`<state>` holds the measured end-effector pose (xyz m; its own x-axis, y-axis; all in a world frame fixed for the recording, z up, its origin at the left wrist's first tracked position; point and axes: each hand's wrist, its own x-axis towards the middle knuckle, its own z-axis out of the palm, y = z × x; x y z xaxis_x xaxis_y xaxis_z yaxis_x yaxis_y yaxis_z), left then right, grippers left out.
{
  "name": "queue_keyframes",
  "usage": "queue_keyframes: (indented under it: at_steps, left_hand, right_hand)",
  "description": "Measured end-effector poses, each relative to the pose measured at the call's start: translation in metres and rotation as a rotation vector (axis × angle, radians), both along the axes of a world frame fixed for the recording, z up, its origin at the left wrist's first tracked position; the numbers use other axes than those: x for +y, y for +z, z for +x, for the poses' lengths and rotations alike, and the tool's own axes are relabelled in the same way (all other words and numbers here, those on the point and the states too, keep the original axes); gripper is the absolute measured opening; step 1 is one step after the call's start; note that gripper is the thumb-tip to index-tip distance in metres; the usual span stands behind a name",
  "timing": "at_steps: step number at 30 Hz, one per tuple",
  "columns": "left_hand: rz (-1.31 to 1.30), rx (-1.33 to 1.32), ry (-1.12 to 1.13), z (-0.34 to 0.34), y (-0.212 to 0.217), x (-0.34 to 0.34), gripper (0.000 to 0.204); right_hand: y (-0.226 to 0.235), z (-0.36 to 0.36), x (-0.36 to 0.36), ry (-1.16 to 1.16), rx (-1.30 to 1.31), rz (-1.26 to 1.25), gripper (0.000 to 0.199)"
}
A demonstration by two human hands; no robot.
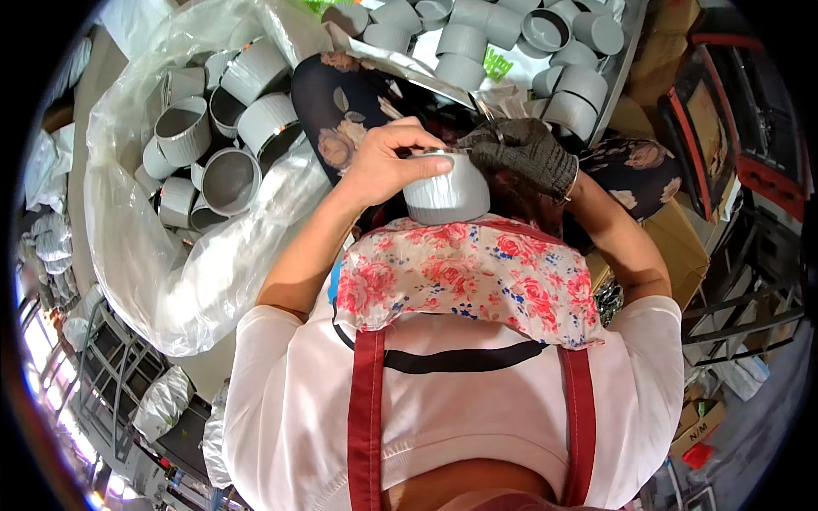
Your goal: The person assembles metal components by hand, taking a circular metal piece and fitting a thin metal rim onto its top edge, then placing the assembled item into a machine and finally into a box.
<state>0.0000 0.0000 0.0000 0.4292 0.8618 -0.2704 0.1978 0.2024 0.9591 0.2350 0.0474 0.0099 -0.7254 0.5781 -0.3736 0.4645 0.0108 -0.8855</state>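
Note:
On my lap, against the floral apron (469, 268), rests a grey ribbed plastic cup (447, 196). My bare left hand (390, 163) grips it from the left, with the thumb on its near side at the rim and the fingers over the far side. At the cup's right rim is my right hand (521, 155), in a dark knit glove, its fingers closed round a thin metal tool (487, 112) that sticks up past them. The tool's working end and the cup's far edge are hidden, so its exact kind cannot be made out.
To the left, a large clear plastic bag (128, 272) holds several similar grey cups (230, 180). More grey cups (503, 25) lie ahead in a metal-edged tray (626, 64). Cardboard (673, 243) and black-and-red frames (699, 128) stand on the right.

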Motion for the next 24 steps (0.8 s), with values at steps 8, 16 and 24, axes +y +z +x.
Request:
queue_keyframes:
  at_steps: [8,16,24]
  left_hand:
    - [0.137,-0.122,0.291,-0.005,-0.011,-0.028,0.013]
    - [-0.309,-0.509,0.431,0.004,-0.010,-0.028,0.032]
    - [-0.587,-0.666,0.381,0.004,0.022,-0.021,0.031]
  right_hand:
    - [-0.005,0.000,0.003,0.021,0.012,0.095,0.026]
    - [0.004,0.009,-0.018,-0.104,0.211,-0.053,0.022]
    - [0.006,-0.005,-0.033,-0.214,0.227,0.533,0.041]
